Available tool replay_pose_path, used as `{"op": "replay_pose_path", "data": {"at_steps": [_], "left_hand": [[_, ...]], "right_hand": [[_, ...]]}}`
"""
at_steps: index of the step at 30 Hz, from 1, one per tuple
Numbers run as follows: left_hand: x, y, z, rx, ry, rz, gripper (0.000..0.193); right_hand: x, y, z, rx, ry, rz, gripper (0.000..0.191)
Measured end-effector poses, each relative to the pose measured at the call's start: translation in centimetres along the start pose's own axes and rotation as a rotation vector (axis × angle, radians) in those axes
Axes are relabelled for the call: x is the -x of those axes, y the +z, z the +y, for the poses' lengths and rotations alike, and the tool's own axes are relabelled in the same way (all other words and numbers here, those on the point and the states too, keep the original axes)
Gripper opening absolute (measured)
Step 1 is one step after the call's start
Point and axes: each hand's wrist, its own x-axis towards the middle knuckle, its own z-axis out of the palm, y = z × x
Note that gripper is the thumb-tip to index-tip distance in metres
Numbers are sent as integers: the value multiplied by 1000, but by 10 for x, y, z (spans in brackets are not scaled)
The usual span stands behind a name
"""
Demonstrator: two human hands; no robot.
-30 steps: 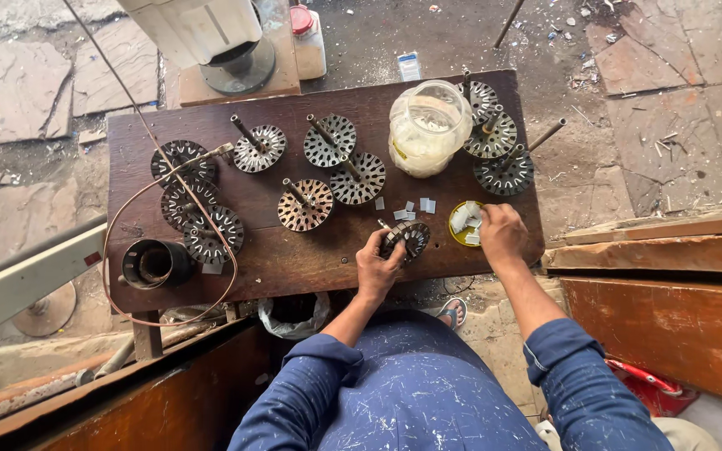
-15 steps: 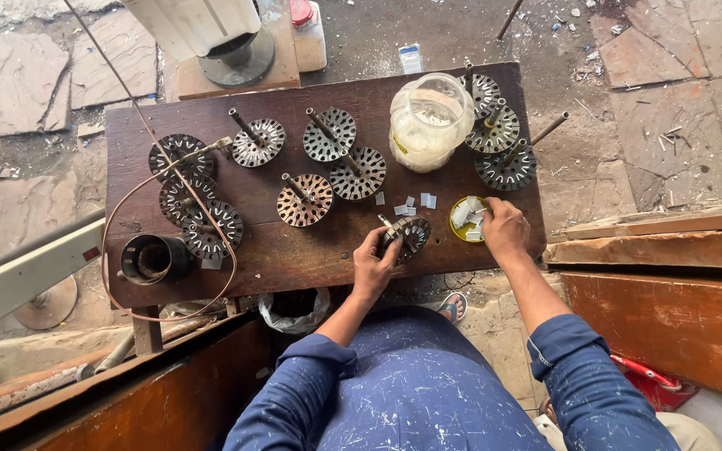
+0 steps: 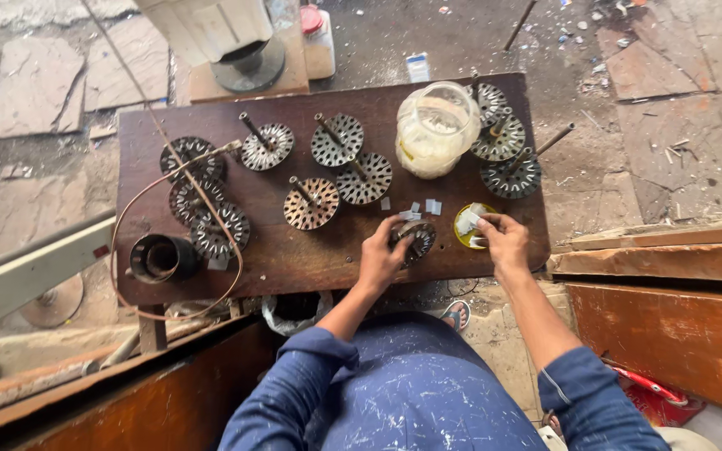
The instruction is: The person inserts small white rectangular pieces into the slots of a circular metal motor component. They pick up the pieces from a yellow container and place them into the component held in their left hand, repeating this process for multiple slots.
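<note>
Pinning a slotted core (image 3: 418, 238) to the board (image 3: 294, 267) with the left hand (image 3: 382, 257) keeps it steady, while the right hand (image 3: 505, 242) pinches white slips (image 3: 467, 220) over the yellow lid (image 3: 461, 238).

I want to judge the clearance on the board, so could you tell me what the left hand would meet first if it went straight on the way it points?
The left hand points up and slightly right across the board. Past the slotted disc it already touches, it would probably first meet the small white slips, then the plastic jar; depth is unclear.
</note>
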Motion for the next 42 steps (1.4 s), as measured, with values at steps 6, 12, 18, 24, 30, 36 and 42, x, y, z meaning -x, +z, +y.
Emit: {"op": "replay_pose_path", "data": {"at_steps": [6, 12, 18, 24, 30, 36, 42], "left_hand": [[-7, 18, 8, -5, 130, -68, 26], [-2, 4, 10, -227, 301, -118, 16], [-6, -7, 24, -246, 298, -179, 16], [-9, -7, 6, -119, 233, -220, 19], [-14, -6, -28, 463, -180, -229, 29], [-5, -4, -37, 654, -321, -215, 31], [-6, -8, -38, 610, -337, -246, 31]], "right_hand": [[40, 39, 16, -683, 400, -358, 15], [48, 31, 1, 124, -95, -297, 25], [34, 26, -1, -37, 98, -423, 23], [35, 35, 5, 11, -114, -389, 17], [44, 55, 0, 289, -673, -225, 9], [45, 63, -2, 523, -895, -249, 10], [43, 71, -2, 523, -829, -269, 7]]}}
